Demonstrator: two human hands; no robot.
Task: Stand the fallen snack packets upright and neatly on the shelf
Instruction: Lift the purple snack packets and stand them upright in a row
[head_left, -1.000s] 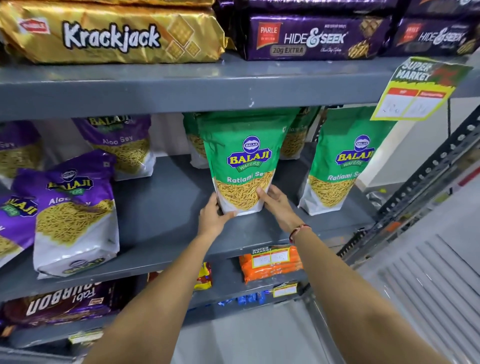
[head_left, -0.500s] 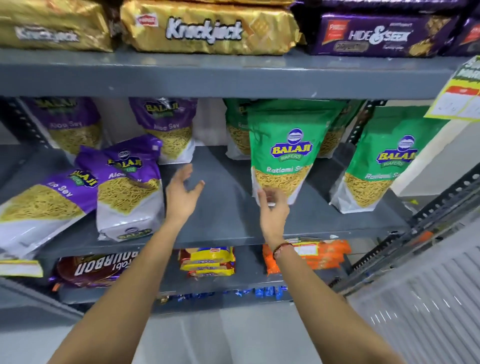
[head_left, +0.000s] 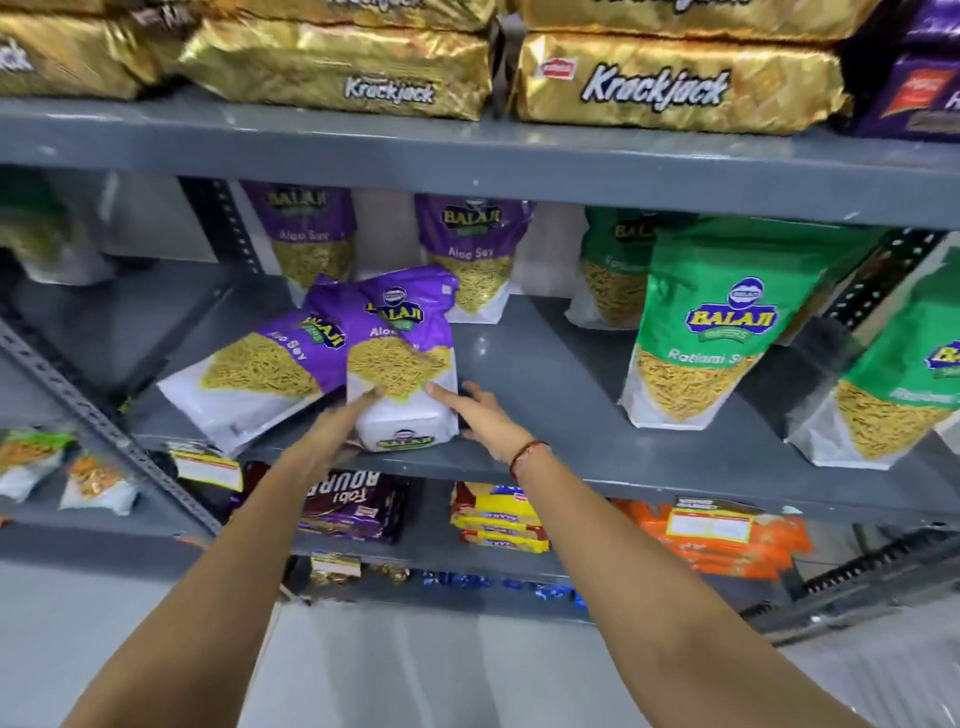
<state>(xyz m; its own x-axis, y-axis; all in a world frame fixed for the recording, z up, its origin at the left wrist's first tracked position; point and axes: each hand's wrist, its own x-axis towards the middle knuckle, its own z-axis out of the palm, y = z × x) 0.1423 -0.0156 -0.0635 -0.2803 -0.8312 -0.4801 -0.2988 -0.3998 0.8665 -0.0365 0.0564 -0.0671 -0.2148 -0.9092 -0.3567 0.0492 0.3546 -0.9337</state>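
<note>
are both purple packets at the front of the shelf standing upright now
No, the left purple packet lies tipped over on the shelf, and the purple packet beside it leans back between the two hands.

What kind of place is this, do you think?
Most likely a supermarket or grocery aisle: grey metal shelving stocked with rows of Balaji snack packets, Krackjack biscuit packs, and price labels clipped to shelf edges.

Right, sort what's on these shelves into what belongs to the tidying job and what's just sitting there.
Job:
- fallen purple packet, left hand and right hand on it
- second fallen purple packet leaning beside it
- middle shelf

Not part of it:
- upright green packet
- gold Krackjack packs above
- Bourbon packs below
</note>
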